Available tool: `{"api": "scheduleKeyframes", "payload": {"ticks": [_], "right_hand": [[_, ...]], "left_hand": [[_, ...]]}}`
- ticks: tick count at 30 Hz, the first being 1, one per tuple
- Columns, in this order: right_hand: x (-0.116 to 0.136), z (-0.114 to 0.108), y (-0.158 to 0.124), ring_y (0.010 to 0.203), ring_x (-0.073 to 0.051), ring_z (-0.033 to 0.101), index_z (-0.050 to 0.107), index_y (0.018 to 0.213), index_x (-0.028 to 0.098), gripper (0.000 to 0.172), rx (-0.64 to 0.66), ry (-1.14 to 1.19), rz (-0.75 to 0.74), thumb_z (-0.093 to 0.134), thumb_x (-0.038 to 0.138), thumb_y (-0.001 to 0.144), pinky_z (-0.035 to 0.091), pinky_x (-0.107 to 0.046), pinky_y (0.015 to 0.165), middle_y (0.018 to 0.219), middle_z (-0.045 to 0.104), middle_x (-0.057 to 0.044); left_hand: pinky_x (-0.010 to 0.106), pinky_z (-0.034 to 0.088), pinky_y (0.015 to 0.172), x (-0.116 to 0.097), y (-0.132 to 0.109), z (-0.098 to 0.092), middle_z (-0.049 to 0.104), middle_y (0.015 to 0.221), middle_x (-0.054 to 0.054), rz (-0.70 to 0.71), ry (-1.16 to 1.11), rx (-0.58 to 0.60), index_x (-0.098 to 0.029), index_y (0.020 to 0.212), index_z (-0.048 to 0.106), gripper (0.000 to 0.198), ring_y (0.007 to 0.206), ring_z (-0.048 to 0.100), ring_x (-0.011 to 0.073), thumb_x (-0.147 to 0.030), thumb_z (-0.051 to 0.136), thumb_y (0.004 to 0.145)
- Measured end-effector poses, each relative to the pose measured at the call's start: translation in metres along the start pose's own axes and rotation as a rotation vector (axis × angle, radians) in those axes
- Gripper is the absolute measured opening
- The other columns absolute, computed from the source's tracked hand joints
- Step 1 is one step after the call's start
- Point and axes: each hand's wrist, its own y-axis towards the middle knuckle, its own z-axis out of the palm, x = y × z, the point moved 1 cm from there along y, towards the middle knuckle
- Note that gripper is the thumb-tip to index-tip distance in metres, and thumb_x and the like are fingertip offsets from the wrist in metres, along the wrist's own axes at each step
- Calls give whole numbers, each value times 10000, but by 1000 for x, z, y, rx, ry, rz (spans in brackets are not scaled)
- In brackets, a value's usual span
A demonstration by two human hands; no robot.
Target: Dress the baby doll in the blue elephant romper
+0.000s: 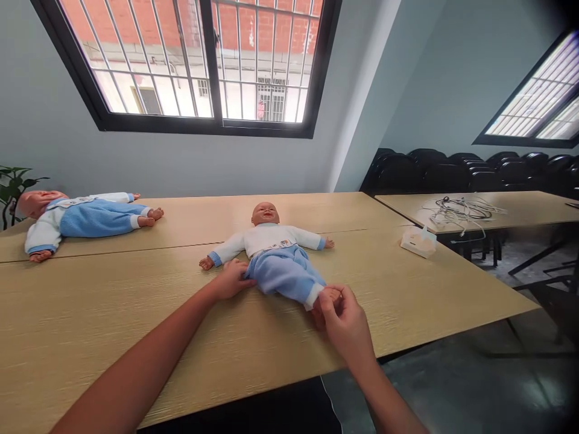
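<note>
A baby doll lies on its back on the wooden table, head toward the window and arms spread. It wears a white top and light blue trousers with white cuffs. At the doll's hip, my left hand has its fingers closed on the side of the trousers near the waist. Down at the ankles, my right hand is closed around a foot, beside the white cuff. Both legs are swung to the right and held together. My right fingers partly hide the feet.
Another doll in matching clothes lies at the table's far left, by a plant. A tissue pack sits to the right. Tangled cables lie on a second table; black chairs are stacked behind.
</note>
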Motion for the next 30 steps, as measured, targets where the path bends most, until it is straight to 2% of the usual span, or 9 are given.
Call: {"api": "scheduleKeyframes", "payload": {"ticks": [8, 12, 15, 18, 21, 23, 25, 28, 30], "right_hand": [[0, -7, -50, 584, -269, 700, 624, 982, 267, 376, -35, -217, -204, 538, 632, 955, 478, -347, 559, 731, 742, -37], [-4, 0, -68, 616, -265, 730, 621, 1022, 261, 349, 14, -257, -337, 528, 596, 1000, 486, -336, 557, 799, 775, -50], [-3, 13, -74, 559, -265, 708, 609, 997, 256, 346, 54, -404, -424, 592, 601, 979, 432, -328, 508, 721, 746, -34], [4, 29, -79, 517, -270, 686, 589, 934, 244, 350, 105, -612, -453, 729, 562, 897, 357, -318, 468, 647, 701, -29], [14, 48, -84, 492, -268, 671, 591, 910, 227, 377, 203, -735, -452, 816, 518, 830, 308, -316, 446, 613, 681, -36], [21, 61, -87, 483, -268, 664, 611, 930, 217, 392, 254, -778, -461, 838, 513, 810, 291, -319, 438, 628, 692, -48], [26, 74, -91, 489, -273, 665, 633, 966, 207, 388, 300, -810, -477, 854, 479, 798, 291, -322, 437, 656, 705, -62], [33, 82, -93, 538, -284, 681, 649, 1004, 193, 402, 366, -760, -508, 873, 438, 777, 321, -327, 458, 710, 722, -75], [35, 76, -87, 572, -272, 679, 644, 967, 200, 353, 386, -641, -515, 824, 469, 824, 347, -326, 495, 718, 717, -65]], "left_hand": [[460, 409, 979, 16, 36, 7, 758, 1029, 179, -288, 169, -300, -181, 812, 704, 150, 1099, 643, 381, -270, 612, 891], [442, 402, 1013, 14, 40, 6, 758, 1008, 168, -354, 135, -374, -185, 774, 668, 91, 1147, 640, 366, -232, 645, 849], [440, 406, 1054, 8, 35, 6, 740, 1070, 145, -376, 54, -422, -182, 859, 673, 65, 1177, 626, 345, -243, 676, 836], [440, 402, 1119, -4, 21, 12, 644, 1312, 173, -406, -70, -503, -150, 1190, 621, 363, 1291, 565, 323, -280, 687, 858], [437, 428, 1143, -25, -7, 27, 468, 1514, 227, -466, -229, -571, -126, 1450, 397, 614, 1355, 539, 297, -396, 626, 947], [434, 508, 1070, -45, -31, 42, 458, 1532, 237, -493, -344, -548, -151, 1500, 308, 671, 1295, 609, 286, -495, 576, 990], [424, 570, 984, -64, -55, 56, 544, 1479, 219, -489, -507, -458, -192, 1506, 297, 717, 1230, 670, 287, -572, 598, 978], [451, 537, 1072, -83, -81, 63, 583, 1468, 205, -458, -795, -338, -213, 1499, 309, 815, 1304, 637, 304, -538, 746, 893], [469, 490, 1137, -83, -90, 56, 568, 1490, 211, -442, -821, -357, -191, 1478, 347, 833, 1354, 599, 317, -511, 793, 852]]}}
